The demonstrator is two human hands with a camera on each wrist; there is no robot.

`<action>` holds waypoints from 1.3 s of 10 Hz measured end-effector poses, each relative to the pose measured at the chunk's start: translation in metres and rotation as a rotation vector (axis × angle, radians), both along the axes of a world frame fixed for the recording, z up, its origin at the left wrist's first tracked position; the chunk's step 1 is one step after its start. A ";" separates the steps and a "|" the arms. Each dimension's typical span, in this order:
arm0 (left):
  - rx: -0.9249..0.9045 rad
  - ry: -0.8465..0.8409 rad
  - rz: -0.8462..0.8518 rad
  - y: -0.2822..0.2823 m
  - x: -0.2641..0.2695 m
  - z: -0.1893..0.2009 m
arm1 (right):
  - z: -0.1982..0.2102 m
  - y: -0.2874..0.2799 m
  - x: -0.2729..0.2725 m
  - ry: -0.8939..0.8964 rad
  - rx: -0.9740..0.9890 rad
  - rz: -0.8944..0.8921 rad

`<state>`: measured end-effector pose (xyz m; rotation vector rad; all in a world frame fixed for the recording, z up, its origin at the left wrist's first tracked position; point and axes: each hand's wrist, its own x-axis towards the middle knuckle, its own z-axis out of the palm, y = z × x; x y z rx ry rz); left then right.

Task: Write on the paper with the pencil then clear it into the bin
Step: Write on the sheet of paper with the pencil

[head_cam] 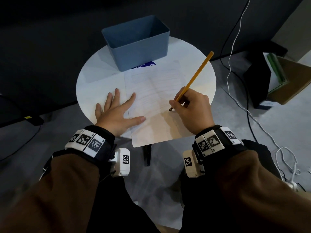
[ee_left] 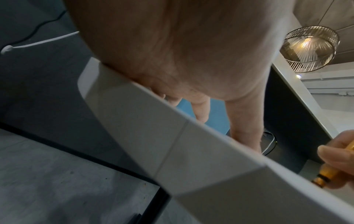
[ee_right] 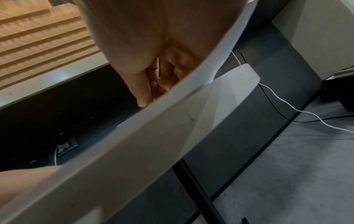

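A lined white paper (head_cam: 151, 91) lies on the round white table (head_cam: 94, 76), its near edge hanging past the table's rim. My left hand (head_cam: 116, 110) lies flat with spread fingers, thumb and forefinger on the paper's left edge. My right hand (head_cam: 190, 105) pinches a yellow pencil (head_cam: 196, 73), its lower end (head_cam: 171, 109) on the paper and its shaft slanting up to the right. In the left wrist view the pencil (ee_left: 329, 174) shows at the right edge. An empty blue bin (head_cam: 138, 42) stands at the table's far side, beyond the paper.
A blue-and-white label (head_cam: 146, 65) peeks from under the bin. White and black cables (head_cam: 235, 68) run over the grey floor to the right. A dark box and cardboard with books (head_cam: 276, 81) stand at the far right. The table's dark leg (head_cam: 148, 153) drops between my knees.
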<state>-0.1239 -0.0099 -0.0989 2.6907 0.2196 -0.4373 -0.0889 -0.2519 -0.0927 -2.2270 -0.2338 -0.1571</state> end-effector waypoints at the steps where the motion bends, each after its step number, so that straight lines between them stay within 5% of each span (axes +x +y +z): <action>1: 0.004 0.016 -0.004 0.000 0.000 0.001 | 0.001 -0.001 0.000 0.001 -0.090 0.034; 13: -0.005 0.036 -0.015 0.003 0.002 0.001 | 0.004 -0.002 0.002 -0.008 -0.108 -0.001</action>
